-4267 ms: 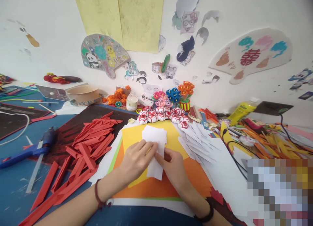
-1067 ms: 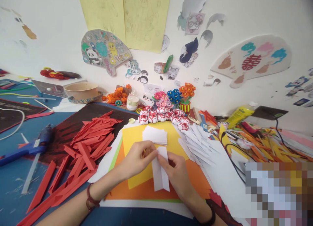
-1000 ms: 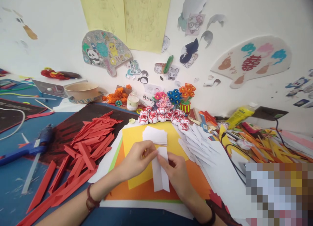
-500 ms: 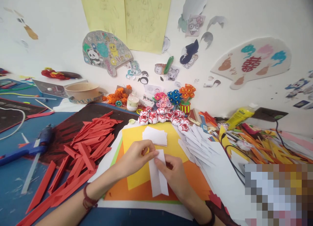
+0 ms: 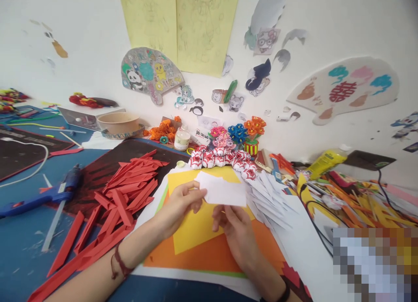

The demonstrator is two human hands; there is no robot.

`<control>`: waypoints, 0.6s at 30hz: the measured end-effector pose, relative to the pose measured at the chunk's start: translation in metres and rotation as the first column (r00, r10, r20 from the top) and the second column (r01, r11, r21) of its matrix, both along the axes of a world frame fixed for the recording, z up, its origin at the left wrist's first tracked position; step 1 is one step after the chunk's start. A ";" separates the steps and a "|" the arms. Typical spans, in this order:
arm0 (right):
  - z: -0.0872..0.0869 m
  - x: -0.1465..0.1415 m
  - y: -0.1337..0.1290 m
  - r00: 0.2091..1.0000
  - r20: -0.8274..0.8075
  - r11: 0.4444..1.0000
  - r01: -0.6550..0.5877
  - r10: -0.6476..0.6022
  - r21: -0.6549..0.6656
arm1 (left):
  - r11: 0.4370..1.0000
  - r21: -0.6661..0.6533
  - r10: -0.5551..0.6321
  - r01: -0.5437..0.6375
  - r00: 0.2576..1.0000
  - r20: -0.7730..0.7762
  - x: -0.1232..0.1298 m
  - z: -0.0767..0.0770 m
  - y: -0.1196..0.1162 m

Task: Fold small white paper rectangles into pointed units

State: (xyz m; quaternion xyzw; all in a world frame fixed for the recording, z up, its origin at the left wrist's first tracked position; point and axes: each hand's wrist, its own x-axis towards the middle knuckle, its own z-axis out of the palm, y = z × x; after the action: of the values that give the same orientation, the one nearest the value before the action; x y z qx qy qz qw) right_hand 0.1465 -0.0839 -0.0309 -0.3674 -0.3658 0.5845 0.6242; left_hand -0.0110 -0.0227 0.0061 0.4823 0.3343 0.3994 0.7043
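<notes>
A white paper strip (image 5: 226,192) is held crosswise above the yellow sheet (image 5: 187,232), partly over other white paper. My left hand (image 5: 187,201) pinches its left end between thumb and fingers. Just below the strip's lower edge is my right hand (image 5: 233,223), its fingers bent and its thumb near the edge; whether it grips the paper is unclear. Under the yellow sheet lies an orange sheet (image 5: 264,245). Folded white strips (image 5: 269,201) are piled to the right, folded red strips (image 5: 130,180) to the left.
A blue glue gun (image 5: 62,188) lies at the left. Red-and-white paper pieces (image 5: 220,157) line the back, near a pot of flowers (image 5: 251,147) and a round bowl (image 5: 118,122). A yellow bottle (image 5: 328,161) and a cable are at the right.
The white strip has turned from upright to crosswise and moved up and right. My right hand has shifted to below its edge. The whole view has shifted slightly.
</notes>
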 end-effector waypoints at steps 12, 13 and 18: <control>0.001 -0.002 0.001 0.973 0.215 0.997 -0.080 0.080 -0.006 | 0.999 -0.039 -0.014 0.018 0.994 0.107 0.017 -0.019 -0.025; 0.001 -0.001 0.002 0.972 0.230 0.998 -0.057 0.055 0.002 | 1.000 -0.015 0.005 -0.004 0.998 0.060 0.017 -0.019 -0.025; 0.001 0.008 0.006 0.951 0.310 1.000 -0.004 -0.003 0.022 | 0.991 0.130 0.053 -0.030 0.982 -0.179 0.016 -0.016 -0.020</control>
State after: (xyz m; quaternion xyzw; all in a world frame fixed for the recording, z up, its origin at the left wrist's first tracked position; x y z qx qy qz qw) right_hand 0.1545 -0.0782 -0.0302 -0.4476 -0.4660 0.5155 0.5628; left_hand 0.0047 -0.0428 -0.0102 0.5536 0.3811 0.3888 0.6302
